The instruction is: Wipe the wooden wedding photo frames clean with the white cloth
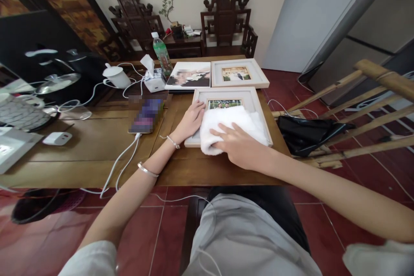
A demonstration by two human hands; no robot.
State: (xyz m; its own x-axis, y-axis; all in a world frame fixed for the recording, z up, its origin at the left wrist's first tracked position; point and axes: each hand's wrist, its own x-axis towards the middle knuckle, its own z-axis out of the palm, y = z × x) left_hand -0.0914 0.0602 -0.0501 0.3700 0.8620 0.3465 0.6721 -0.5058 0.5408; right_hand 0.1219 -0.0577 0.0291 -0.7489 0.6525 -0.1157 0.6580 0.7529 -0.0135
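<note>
A light wooden picture frame (258,95) lies flat near the table's front edge, with a white mat around a small photo (223,103). A folded white towel (231,116) covers the lower part of the frame and some of the photo. My right hand (237,142) presses on this towel, fingers spread over it and the thumb side at its folded edge. Along the frame's left rim rests my left hand (192,118), its fingers laid out on the wood and its thumb not clearly visible.
Behind lie a second frame (261,78) and a photo panel (190,71). To the left are a phone (147,114) on a cable, a tissue box (155,81), a green bottle (161,51), a lidded white cup (117,76) and a charger (57,138). A bamboo rack (336,90) stands right.
</note>
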